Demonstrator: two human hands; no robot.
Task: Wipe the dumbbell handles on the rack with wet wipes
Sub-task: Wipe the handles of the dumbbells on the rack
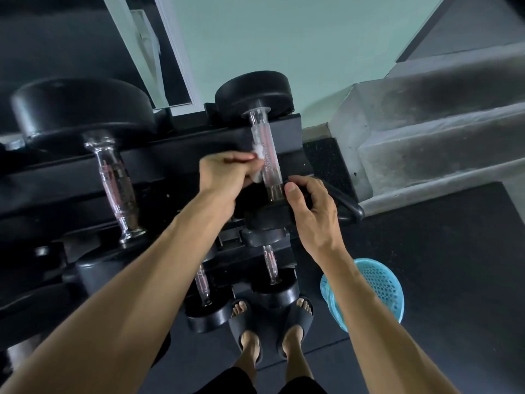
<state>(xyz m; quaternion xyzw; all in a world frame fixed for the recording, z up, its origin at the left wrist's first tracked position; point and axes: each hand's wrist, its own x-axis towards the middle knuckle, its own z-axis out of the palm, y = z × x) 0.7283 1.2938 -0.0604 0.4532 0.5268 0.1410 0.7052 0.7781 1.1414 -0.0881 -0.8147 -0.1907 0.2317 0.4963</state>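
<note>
A black dumbbell with a chrome knurled handle (265, 155) lies on the top shelf of the black rack (176, 177). My left hand (227, 174) pinches a white wet wipe (259, 155) and holds it against the left side of that handle. My right hand (309, 206) grips the dumbbell's near black head (270, 214), thumb on top near the handle's lower end. A larger dumbbell (113, 177) lies to the left on the same shelf. Two smaller dumbbells (270, 265) sit on the lower shelf.
A light blue mesh basket (377, 285) stands on the dark floor at the right, beside my right forearm. Grey concrete steps (426, 123) rise at the right. My feet in black slides (270, 331) are close to the rack's base. A mirror panel leans behind the rack.
</note>
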